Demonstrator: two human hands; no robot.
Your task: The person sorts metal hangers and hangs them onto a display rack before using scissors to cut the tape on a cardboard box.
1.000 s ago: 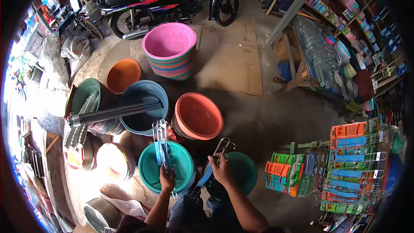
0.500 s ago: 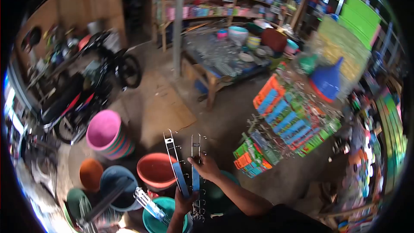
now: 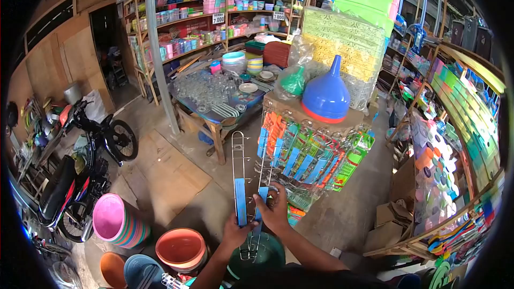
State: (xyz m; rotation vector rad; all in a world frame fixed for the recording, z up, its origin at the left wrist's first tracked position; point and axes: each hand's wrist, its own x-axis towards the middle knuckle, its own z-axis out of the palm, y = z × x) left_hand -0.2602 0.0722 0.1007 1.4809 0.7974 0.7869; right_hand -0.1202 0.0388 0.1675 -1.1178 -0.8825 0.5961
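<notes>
My left hand (image 3: 236, 233) is closed around the lower part of a long metal wire hook rack (image 3: 239, 163) with a blue label strip. A second hook rack (image 3: 263, 198), also with a blue strip, stands beside it, and my right hand (image 3: 273, 210) grips it along its side. Small hooks stick out from both racks. Their lower ends come close together over a dark green tub (image 3: 270, 257). More hook racks (image 3: 172, 282) show partly at the bottom edge, left of my left forearm.
A display stand hung with packaged goods (image 3: 308, 155) rises ahead, topped by a blue funnel (image 3: 327, 93). Left are stacked pink buckets (image 3: 110, 219), an orange basin (image 3: 181, 249) and a motorcycle (image 3: 80, 182). A glassware table (image 3: 206, 93) stands behind; cardboard (image 3: 166, 171) lies on the floor.
The view has swung right and up, bringing the display stand closer to the middle. Both racks remain in my hands, and the right one now leans in front of the stand.
</notes>
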